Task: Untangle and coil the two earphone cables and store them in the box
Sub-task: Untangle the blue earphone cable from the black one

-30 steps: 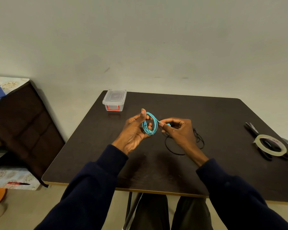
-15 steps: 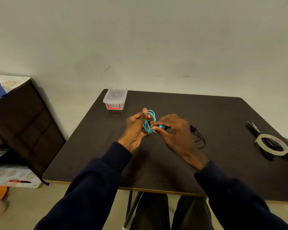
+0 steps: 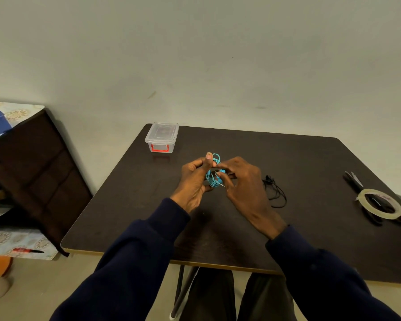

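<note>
turquoise cable (image 3: 212,176), black cable (image 3: 274,192), red-latched clear box (image 3: 161,137).

Head-worn camera looks forward and down onto the table (image 3: 299,158)

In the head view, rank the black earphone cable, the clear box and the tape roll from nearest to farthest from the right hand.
1. Black earphone cable: just right of the right hand.
2. Clear box: far left corner of the table.
3. Tape roll: near the right edge.

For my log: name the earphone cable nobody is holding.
The black cable, loose on the table; the turquoise cable is held between the left hand and right hand.
</note>
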{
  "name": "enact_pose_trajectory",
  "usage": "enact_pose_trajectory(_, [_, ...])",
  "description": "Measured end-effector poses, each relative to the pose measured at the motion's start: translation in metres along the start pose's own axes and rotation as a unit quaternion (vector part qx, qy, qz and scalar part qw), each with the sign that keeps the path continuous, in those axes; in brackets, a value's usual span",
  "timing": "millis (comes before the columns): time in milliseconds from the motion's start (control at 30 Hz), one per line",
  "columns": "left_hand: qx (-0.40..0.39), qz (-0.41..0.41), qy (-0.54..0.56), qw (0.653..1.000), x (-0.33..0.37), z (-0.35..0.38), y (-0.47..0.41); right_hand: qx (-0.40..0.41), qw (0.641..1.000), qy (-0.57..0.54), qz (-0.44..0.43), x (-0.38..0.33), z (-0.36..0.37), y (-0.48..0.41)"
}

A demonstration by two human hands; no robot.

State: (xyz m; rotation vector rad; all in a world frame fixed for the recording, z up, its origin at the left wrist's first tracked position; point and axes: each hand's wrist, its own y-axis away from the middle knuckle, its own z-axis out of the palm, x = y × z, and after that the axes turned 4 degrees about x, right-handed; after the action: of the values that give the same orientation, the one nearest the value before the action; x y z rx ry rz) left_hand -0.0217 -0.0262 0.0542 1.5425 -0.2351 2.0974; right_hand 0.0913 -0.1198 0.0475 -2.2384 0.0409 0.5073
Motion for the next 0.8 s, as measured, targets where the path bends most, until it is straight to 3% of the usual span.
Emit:
enact_pose_trajectory(200, [0.0,-0.037,0.01,0.999,-0.001,0.001,-0.001,-0.002,0.998,0.062,-0.012,0.0,0.006,0.006])
enact_pose_trajectory(367, [-0.016,-0.062,0.04,0.997,0.0,-0.003,0.0,-0.015,1.0,0.014,-0.001,0.005,0.002,0.007])
enact_pose_trajectory(500, [-0.039,-0.079,0.048,0.995,0.0,-0.002,0.001,0.008,0.994,-0.073,0.085,0.006,-0.001,-0.001])
enact_pose_trajectory(667, [-0.061,-0.111,0.048,0.991,0.006,0.0,0.002,-0.064,0.954,-0.161,0.246,0.012,0.0,-0.008])
enact_pose_trajectory(800, [-0.107,-0.135,0.072,0.982,0.01,0.002,0.007,-0.099,0.929,-0.254,0.252,0.021,-0.003,-0.008])
